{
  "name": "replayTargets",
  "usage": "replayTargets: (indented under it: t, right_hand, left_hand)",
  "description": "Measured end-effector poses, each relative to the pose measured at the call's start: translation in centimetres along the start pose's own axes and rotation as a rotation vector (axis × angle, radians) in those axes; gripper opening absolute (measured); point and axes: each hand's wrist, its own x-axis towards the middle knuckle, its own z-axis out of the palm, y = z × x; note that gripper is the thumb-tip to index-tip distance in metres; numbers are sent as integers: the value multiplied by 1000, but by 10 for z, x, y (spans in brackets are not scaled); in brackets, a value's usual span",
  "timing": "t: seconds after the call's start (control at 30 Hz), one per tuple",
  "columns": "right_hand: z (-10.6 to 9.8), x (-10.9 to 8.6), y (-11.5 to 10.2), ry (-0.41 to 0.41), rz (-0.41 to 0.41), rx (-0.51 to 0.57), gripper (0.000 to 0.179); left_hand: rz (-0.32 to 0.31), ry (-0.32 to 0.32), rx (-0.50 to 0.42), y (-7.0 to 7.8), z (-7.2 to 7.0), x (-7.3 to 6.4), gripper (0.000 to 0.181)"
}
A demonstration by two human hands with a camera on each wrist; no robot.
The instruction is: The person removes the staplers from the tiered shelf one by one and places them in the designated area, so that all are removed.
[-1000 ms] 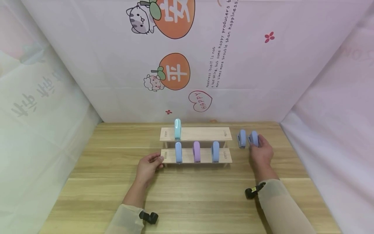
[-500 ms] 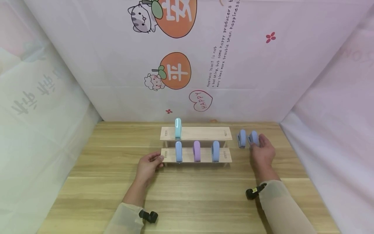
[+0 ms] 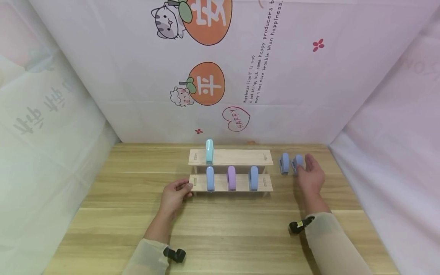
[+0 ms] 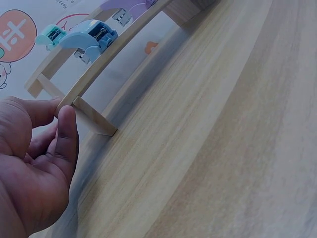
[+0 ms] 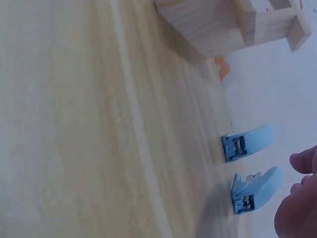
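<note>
A wooden two-step display stand carries small staplers. My left hand pinches the left end of its lower board between thumb and fingers, as the left wrist view also shows. On the lower board stand a blue stapler, a purple stapler and another blue stapler. A mint stapler stands on the upper board. Right of the stand, two blue staplers stand on the table. My right hand is beside the right-hand one, fingers apart from it in the right wrist view.
The wood-grain table runs back to a printed white cloth. More white cloth hangs along the left side and the right side.
My right hand has loosened from the right-hand blue stapler and shifted slightly right, leaving it standing beside the other one. My left hand keeps its place on the stand.
</note>
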Motion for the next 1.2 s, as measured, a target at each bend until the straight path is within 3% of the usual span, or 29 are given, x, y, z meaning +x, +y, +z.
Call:
replayTargets:
  t: [0.43, 0.67, 1.2]
  right_hand:
    - [11, -19, -27, -19, -106, 86, 60]
    - [21, -31, -47, -58, -109, 97, 59]
    - [41, -49, -70, -100, -216, 158, 59]
  left_hand:
    - [-11, 0, -4, 0, 1, 0, 35]
    - [-6, -1, -6, 0, 1, -1, 35]
    - [-1, -2, 6, -1, 0, 2, 36]
